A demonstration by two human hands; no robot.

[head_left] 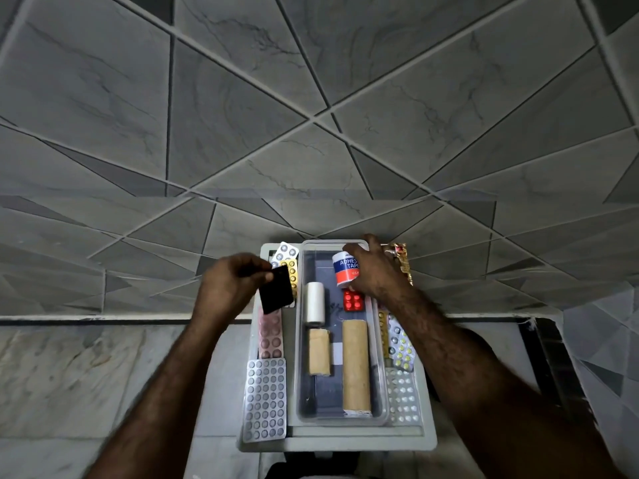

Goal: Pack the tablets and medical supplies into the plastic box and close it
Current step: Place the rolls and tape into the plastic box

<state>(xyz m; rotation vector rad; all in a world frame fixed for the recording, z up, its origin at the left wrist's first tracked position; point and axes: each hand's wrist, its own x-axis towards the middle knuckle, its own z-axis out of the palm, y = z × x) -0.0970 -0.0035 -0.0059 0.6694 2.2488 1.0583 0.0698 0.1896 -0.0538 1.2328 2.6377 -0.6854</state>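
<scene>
**Both hands busy over the box**

Here's the clear plastic box [301, 340], sitting lid-off in the middle of a grey tray [428, 433]. The right hand [375, 267] is at the box's 12 o'clock end, fingers curled round a white roll of adhesive tape [343, 271] with a blue-and-red label, gripping it just over the inside of the box. The left hand [230, 281], out at 10 o'clock from the box, pinches a flat black strip [276, 289] between thumb and fingers, holding it above the tray's left side.

Inside the box: a white roll [315, 302] near the middle left, a short tan bandage roll [318, 351] right behind it at 6 o'clock, a long tan bandage roll [356, 366] alongside on the right, and a red tablet strip [353, 301] just below the right hand's wrist.

Outside, on the tray's left: a big silver blister sheet [265, 399] at 8 o'clock, a pink blister strip [270, 333] above it, and silver and yellow strips [288, 259] peeking out behind the black one. On the right: a white-tablet sheet [403, 395] at 4 o'clock, a yellow-tablet strip [403, 350] above it, and a gold foil pack [403, 264] at 1 o'clock, partly behind the right hand.
</scene>
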